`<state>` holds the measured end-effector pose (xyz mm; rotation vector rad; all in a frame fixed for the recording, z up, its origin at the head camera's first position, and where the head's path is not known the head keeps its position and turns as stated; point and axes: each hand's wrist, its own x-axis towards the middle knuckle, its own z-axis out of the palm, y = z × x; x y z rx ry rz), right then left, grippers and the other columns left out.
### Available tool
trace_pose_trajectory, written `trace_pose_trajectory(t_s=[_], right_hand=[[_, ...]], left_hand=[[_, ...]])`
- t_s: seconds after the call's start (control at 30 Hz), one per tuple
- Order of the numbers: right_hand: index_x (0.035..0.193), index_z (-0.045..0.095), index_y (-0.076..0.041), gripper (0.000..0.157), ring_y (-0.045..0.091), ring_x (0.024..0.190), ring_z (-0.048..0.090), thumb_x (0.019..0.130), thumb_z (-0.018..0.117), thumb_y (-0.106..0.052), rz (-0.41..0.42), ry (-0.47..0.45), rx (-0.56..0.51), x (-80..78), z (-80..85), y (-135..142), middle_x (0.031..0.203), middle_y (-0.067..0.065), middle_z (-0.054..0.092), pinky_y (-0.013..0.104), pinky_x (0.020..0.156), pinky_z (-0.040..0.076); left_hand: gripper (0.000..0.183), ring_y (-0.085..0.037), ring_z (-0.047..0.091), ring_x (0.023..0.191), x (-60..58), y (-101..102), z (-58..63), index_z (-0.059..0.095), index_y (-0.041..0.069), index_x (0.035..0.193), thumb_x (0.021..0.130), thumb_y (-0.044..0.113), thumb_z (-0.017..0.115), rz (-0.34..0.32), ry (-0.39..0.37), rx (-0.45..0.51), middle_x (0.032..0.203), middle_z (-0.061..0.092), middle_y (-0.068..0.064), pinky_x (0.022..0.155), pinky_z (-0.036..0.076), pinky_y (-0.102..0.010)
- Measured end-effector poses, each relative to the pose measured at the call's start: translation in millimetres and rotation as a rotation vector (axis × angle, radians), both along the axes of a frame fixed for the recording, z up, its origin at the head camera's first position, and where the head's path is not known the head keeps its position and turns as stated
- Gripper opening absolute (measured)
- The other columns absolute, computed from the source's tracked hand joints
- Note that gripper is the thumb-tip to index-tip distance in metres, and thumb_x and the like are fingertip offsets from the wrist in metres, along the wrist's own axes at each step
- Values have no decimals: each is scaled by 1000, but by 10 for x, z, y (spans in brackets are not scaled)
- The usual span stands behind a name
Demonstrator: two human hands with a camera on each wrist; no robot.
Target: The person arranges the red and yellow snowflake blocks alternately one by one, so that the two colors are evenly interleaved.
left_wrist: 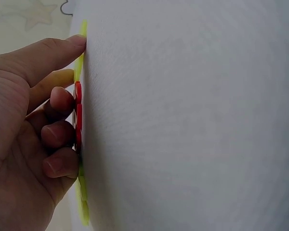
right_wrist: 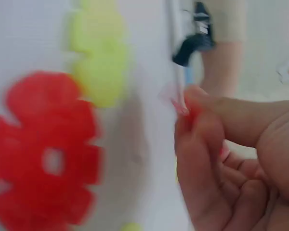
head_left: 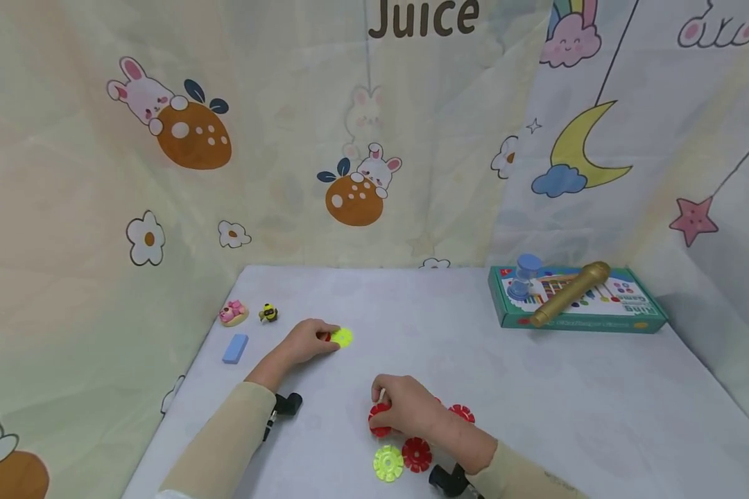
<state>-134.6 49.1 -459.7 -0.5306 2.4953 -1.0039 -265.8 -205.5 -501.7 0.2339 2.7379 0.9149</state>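
Where left hand (head_left: 306,341) grips, yellow-red disc row (head_left: 343,337) lies flat, left-to-right

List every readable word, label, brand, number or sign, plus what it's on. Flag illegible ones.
"Juice": large dark letters on the backdrop cloth, top of head view.
Box: lettering on the lid and front, upside down in part and too small to read.
Right sleeve: faint dark marks, maybe print; can't be read.
Flower-shaped discs: no readable text in any view.
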Motion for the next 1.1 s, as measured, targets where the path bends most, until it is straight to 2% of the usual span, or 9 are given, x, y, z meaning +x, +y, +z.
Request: trace_pose_trajectory(t_s=[0.1, 0.2, 0.3, 0.43, 0.57, 0.67, 0.77, 1.0, 1.1], right_hand=[[109, 64, -13, 34, 15, 63, 58, 79, 77, -16, -43, -75, -134, -148, 91, 14, 79, -1, 58, 28, 56, 50], [123, 62, -13, 46, 16, 75, 58, 80, 75, -11, -114, -96, -171, -346, 135, 17, 90, 0, 58, 28, 63, 51], [128, 60, -13, 52, 18, 86, 55, 79, 76, -9, -194, -56, -144, -593, 122, -34, 97, 1, 59, 28, 70, 51], [125, 61, -9, 50, 20, 93, 53, 78, 77, -11, -268, 13, -59, -931, 12, -183, 102, 4, 61, 30, 77, 50], [124, 61, -9, 50, 20, 97, 53, 78, 77, -16, -264, 75, 31, -1150, -163, -324, 111, 5, 61, 34, 83, 48], [124, 60, -9, 51, 21, 97, 52, 78, 78, -19, -251, 120, 96, -1220, -253, -387, 112, 6, 59, 34, 83, 47], [120, 59, -8, 50, 20, 93, 52, 76, 79, -21, -281, 133, 149, -1237, -277, -405, 105, 7, 57, 34, 81, 48], [110, 63, -7, 39, 19, 86, 48, 76, 79, -19, -305, 101, 145, -1230, -261, -382, 93, 5, 52, 32, 75, 48], [111, 63, -8, 40, 19, 85, 48, 77, 79, -20, -305, 81, 130, -1237, -290, -379, 92, 4, 52, 31, 75, 47]], left_hand=[[48, -19, 49, 102, 2, -4, -10, 65, 23, 124, 79, 37, 76, 6, -6, -5, 120, 58, -1, 93, 39, -42], [49, -19, 48, 100, 1, -4, -28, 64, 24, 124, 79, 38, 75, 6, -13, -6, 119, 58, 0, 92, 40, -42], [49, -19, 48, 99, -3, -9, -38, 64, 25, 124, 78, 39, 76, 10, -16, -11, 118, 58, 0, 91, 41, -41], [49, -19, 48, 99, -5, -17, -30, 65, 24, 124, 78, 38, 76, 21, -21, -5, 116, 58, 1, 91, 41, -41], [49, -20, 48, 98, -18, -16, -11, 65, 24, 123, 78, 37, 76, 16, -36, 4, 113, 59, 1, 90, 42, -40], [49, -19, 49, 97, -34, 0, 8, 65, 23, 123, 78, 37, 76, 4, -42, 7, 112, 59, 2, 88, 43, -40], [50, -19, 49, 96, -54, 21, 26, 65, 22, 123, 77, 38, 77, -13, -41, 1, 112, 59, 1, 87, 44, -40], [51, -17, 50, 97, -55, 50, 98, 64, 20, 124, 78, 37, 76, -31, -29, -101, 114, 61, 1, 88, 44, -39], [53, -17, 51, 88, -34, 87, 148, 63, 18, 126, 78, 37, 76, -49, -22, -131, 97, 62, -2, 78, 45, -36]])
